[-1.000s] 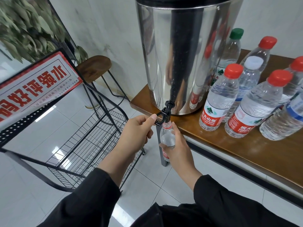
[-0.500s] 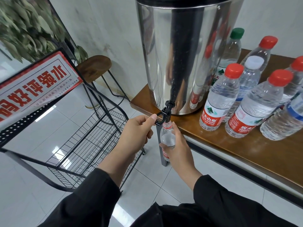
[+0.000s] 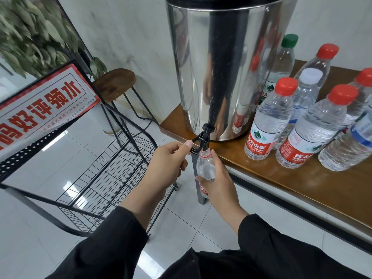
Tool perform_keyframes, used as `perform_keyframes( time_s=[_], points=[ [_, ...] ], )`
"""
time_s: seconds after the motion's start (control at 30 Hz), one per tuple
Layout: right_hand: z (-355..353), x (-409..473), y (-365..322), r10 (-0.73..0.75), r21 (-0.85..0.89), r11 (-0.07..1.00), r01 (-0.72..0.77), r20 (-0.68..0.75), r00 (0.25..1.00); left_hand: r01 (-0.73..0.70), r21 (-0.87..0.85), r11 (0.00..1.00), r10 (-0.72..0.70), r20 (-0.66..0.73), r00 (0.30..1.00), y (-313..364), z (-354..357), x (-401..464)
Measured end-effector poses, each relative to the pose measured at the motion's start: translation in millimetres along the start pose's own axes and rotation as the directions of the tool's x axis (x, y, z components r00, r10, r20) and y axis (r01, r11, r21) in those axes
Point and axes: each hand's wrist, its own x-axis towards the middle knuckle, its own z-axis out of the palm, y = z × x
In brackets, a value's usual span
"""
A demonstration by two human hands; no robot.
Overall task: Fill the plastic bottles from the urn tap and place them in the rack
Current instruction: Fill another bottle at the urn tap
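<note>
Left hand (image 3: 167,160): thumb and fingers curled on the black tap (image 3: 201,140) lever. Right hand (image 3: 218,181): wrapped round the bottle (image 3: 205,170), upright, mouth directly under the spout. Rack (image 3: 104,172): lower left, nearer the left hand

No visible change since earlier.

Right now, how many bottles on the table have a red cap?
4: front left, front middle, back and right edge. More may be hidden beyond the frame.
</note>
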Motion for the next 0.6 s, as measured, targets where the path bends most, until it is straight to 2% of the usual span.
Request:
perform_keyframes(
  time_s=[0.33, 0.6],
  points=[
    [-0.5, 0.2, -0.1, -0.001, -0.039, 0.999, 0.001, 0.0, 1.0, -0.009, 0.003, 1.0, 0.009, 0.002, 1.0, -1.0, -0.5, 0.5],
    [0.8, 0.6, 1.1, 0.004, -0.006, 1.0, -0.004, -0.005, 1.0, -0.018, -0.002, 1.0, 0.018, 0.004, 1.0, -1.4, -0.4, 0.9]
  ],
)
